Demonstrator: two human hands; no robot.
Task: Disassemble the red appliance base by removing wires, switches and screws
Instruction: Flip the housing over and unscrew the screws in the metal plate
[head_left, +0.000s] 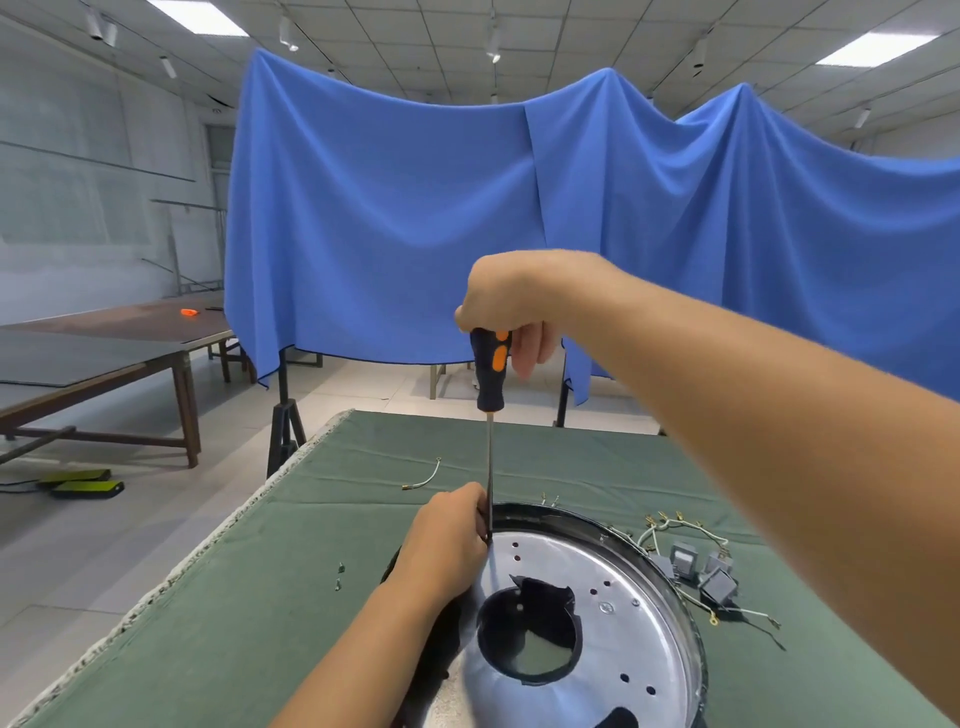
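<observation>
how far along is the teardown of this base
Done: wires and grey switches lie off the base, loose screws on the green cloth. In hand: right hand drives a screwdriver at the rim, left hand steadying. Left: a screw on the metal plate.

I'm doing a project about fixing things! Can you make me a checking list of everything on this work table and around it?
Surface: table under a green cloth.
Job's things: round appliance base, shiny metal plate up; screwdriver standing upright at its far rim.
Clutter: small loose screws on the cloth; grey switches beside the base.
Hands: right hand grips the screwdriver handle; left hand pinches the shaft near the tip.
Cables: one loose wire lying apart; pale wires bunched with the switches.
Surroundings: blue drape, wooden table, tiled floor.
</observation>
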